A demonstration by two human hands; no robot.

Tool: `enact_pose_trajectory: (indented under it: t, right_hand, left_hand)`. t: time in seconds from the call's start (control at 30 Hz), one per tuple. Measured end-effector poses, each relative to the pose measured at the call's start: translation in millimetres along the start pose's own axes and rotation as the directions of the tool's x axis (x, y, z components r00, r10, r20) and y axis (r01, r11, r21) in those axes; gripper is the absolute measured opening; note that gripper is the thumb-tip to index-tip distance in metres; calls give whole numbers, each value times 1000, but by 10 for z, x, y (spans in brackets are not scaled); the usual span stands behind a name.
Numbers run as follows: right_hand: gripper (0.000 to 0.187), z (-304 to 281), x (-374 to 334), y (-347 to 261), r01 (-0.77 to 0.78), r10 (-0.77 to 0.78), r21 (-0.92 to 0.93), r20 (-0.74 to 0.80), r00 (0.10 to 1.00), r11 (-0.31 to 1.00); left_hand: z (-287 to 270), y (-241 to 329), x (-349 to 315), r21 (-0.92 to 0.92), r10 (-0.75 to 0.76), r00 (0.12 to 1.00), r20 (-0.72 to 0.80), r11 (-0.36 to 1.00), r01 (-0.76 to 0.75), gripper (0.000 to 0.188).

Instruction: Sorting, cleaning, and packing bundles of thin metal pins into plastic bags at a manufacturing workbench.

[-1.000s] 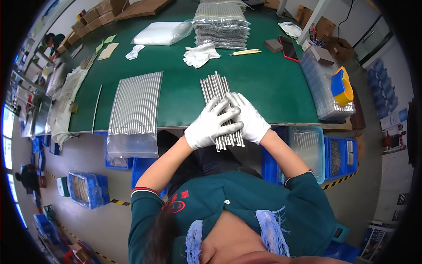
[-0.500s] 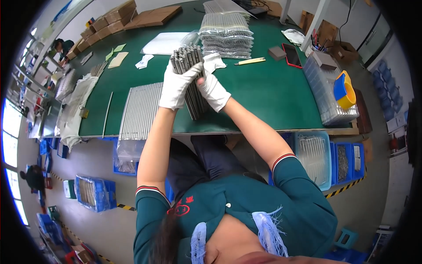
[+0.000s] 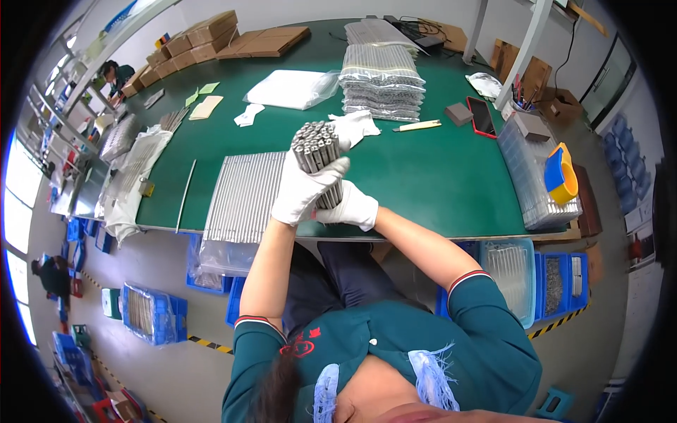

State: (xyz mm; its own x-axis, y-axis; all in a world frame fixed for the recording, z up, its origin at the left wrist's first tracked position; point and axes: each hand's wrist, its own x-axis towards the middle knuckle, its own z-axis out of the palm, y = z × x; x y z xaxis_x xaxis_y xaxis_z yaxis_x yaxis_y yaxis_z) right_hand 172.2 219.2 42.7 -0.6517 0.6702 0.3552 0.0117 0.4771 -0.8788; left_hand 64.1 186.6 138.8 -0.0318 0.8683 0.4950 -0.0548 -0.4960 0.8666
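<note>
Left hand (image 3: 299, 190) wrapped round rods (image 3: 316, 146), right hand (image 3: 355, 209) round their lower part; centre of frame | Risk: rods could slide out if grip slackens | Bag (image 3: 227, 259), centre-left: 1 layer of similar rods (image 3: 243, 189) | Blue bin (image 3: 173, 314), lower left: wrapped lengths (image 3: 141, 310) | Light-blue bin (image 3: 529, 282), lower right: pale strips (image 3: 506, 271), unclear

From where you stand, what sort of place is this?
Probably a factory packing workshop: a bundle of metal rods in hand, a stack of clear bags on the green workbench, and blue bins nearby.
</note>
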Motion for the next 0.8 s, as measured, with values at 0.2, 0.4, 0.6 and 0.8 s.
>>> enact_pose_trajectory:
  t: [0.2,0.4,0.6,0.8]
  right_hand:
    - [86,-229,34,-21,-25,17,67,110,994,997]
    - [112,-508,343,-974,263,-253,121,-87,963,957]
    - [36,-298,454,-919,138,-60,328,-237,970,935]
    - [48,-243,415,-986,162,-87,334,-229,970,929]
  left_hand:
    - [15,-167,-200,-24,-92,980,-174,996,90,44]
    - [61,-250,-259,35,-6,985,-171,999,12,56]
    - [132,-600,-486,349,78,976,-202,937,-3,58]
    - [94,-701,-467,270,1,977,-215,961,58,64]
